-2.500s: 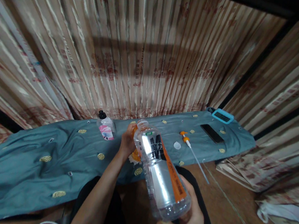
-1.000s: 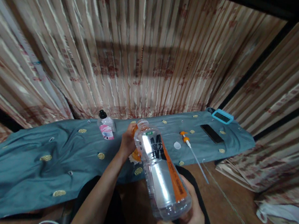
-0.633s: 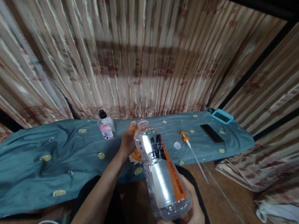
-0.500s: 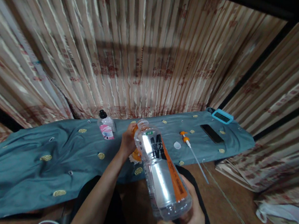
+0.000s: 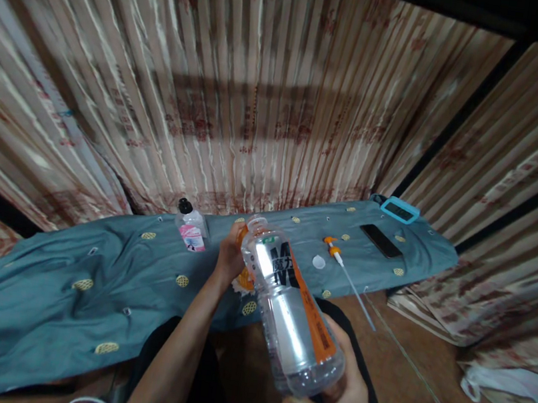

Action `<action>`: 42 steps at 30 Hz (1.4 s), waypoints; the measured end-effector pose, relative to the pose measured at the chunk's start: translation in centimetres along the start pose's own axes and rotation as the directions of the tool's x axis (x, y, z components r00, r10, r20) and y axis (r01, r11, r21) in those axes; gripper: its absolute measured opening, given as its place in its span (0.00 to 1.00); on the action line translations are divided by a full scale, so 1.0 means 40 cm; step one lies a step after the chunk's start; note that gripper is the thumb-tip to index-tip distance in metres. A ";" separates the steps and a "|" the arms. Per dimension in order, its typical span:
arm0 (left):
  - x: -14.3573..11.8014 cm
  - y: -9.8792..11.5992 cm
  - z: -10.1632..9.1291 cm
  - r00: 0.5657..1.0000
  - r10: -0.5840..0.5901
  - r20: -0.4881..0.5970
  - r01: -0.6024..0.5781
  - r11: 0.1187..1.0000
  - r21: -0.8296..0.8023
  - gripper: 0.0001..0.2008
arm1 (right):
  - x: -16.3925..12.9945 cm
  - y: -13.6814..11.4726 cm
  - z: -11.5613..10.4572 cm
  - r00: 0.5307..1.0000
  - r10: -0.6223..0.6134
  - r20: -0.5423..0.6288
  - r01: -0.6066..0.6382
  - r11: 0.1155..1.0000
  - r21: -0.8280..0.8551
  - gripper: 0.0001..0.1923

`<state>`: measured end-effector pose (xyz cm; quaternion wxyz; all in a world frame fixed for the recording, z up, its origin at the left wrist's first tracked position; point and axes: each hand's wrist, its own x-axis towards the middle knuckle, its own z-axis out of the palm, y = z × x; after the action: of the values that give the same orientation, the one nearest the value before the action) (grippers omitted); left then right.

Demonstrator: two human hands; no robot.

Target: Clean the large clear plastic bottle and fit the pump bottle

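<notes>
My right hand (image 5: 337, 400) grips the base of a clear plastic drink bottle (image 5: 285, 298) with a silver, black and orange label. The bottle is tilted, its uncapped neck pointing away and up to the left. My left hand (image 5: 232, 250) is closed beside the neck, around an orange thing (image 5: 243, 232) mostly hidden behind the bottle. Below that hand a yellow-orange patch with a pale frilly edge (image 5: 244, 282) shows; what it belongs to is hidden. Right of the bottle lie an orange pump head (image 5: 332, 246) with a long clear tube and a small white disc (image 5: 318, 261).
A clear bottle with a black top and pink label (image 5: 192, 230) stands on the green cloth-covered bench (image 5: 59, 251). A black phone (image 5: 380, 240) and a blue-framed digital clock (image 5: 400, 210) are at the right end. Striped curtains (image 5: 265, 93) hang behind; a brown tiled floor (image 5: 424, 379) lies right.
</notes>
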<state>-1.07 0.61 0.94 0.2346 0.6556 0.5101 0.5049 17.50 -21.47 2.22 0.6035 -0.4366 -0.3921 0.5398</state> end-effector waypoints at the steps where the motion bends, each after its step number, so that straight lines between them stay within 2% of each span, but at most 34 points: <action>1: 0.000 -0.001 0.000 1.000 -0.001 -0.002 0.001 1.000 0.002 0.10 | 0.000 0.000 0.000 1.000 0.001 0.005 -0.001 1.000 -0.002 0.50; 16: -0.006 0.003 -0.001 1.000 -0.004 -0.003 0.004 1.000 -0.002 0.16 | 0.000 -0.006 0.008 1.000 0.013 -0.006 -0.013 1.000 -0.018 0.50; 23: -0.004 0.006 -0.004 1.000 -0.002 0.030 0.002 1.000 0.003 0.13 | -0.009 -0.022 0.043 0.989 0.016 -0.148 -0.016 1.000 0.003 0.52; 27: -0.004 0.004 -0.002 1.000 0.004 0.014 -0.003 1.000 -0.012 0.12 | -0.009 -0.022 0.047 0.988 -0.006 -0.152 0.005 1.000 -0.009 0.53; 32: -0.007 -0.003 0.001 1.000 0.028 0.009 -0.028 0.999 -0.036 0.13 | -0.012 -0.015 0.038 0.989 0.022 -0.145 -0.028 0.999 -0.037 0.55; 37: -0.008 0.001 0.001 1.000 0.003 0.007 -0.003 0.999 -0.033 0.13 | -0.014 -0.016 0.037 0.987 0.064 -0.146 -0.067 0.998 -0.010 0.55; 42: -0.007 0.010 -0.002 1.000 -0.008 0.014 0.009 0.999 -0.031 0.13 | -0.012 -0.023 0.042 0.984 0.046 -0.170 -0.052 0.998 -0.034 0.55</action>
<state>-0.95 0.19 1.20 0.2506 0.6532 0.5033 0.5072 16.14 -21.82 3.62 0.6125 -0.5020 -0.3390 0.5078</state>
